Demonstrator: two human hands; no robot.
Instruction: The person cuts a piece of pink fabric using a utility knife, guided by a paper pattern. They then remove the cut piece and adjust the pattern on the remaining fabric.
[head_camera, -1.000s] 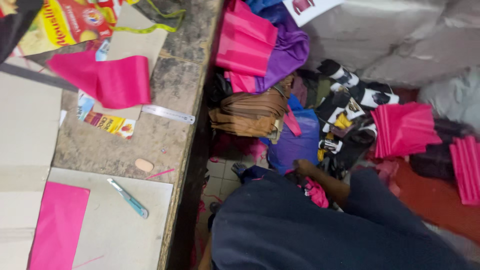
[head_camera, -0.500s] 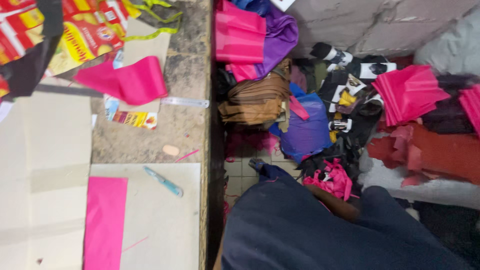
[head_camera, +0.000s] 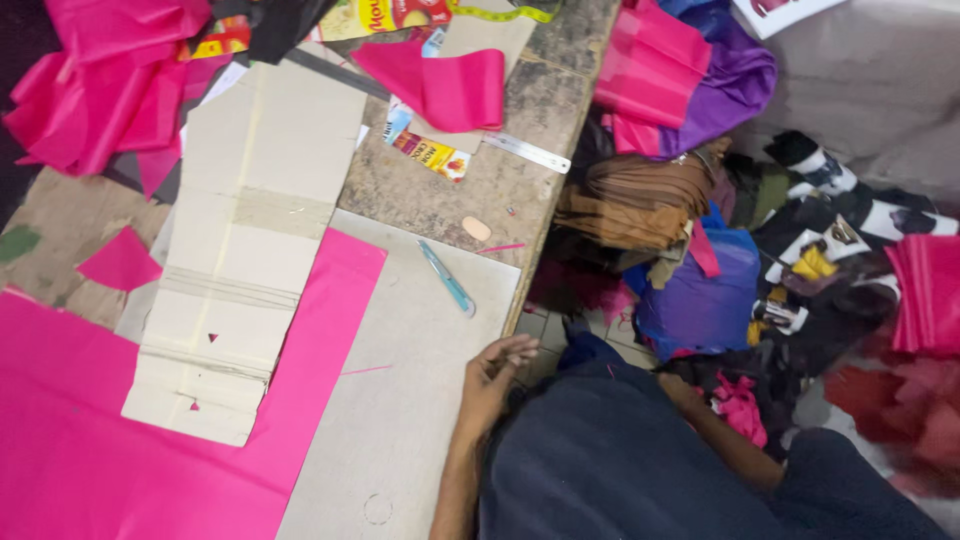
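The left hand (head_camera: 497, 370) rests at the bench's (head_camera: 450, 200) near edge, grip loosely curled on nothing; the right hand (head_camera: 735, 400) reaches below into pink scraps (head_camera: 742, 408) on the floor — grip hidden, cannot tell. Farther along, a blue pen (head_camera: 446, 277) near that edge could get knocked off.

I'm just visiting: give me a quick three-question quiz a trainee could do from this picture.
1. True or false: the left hand holds the blue pen.
2. What colour is the big fabric sheet under the cardboard pattern?
3. The right hand reaches toward: A) the metal ruler, B) the pink scraps on the floor, C) the pen.

Key: 1 false, it rests empty at the table edge; 2 bright pink; 3 B.
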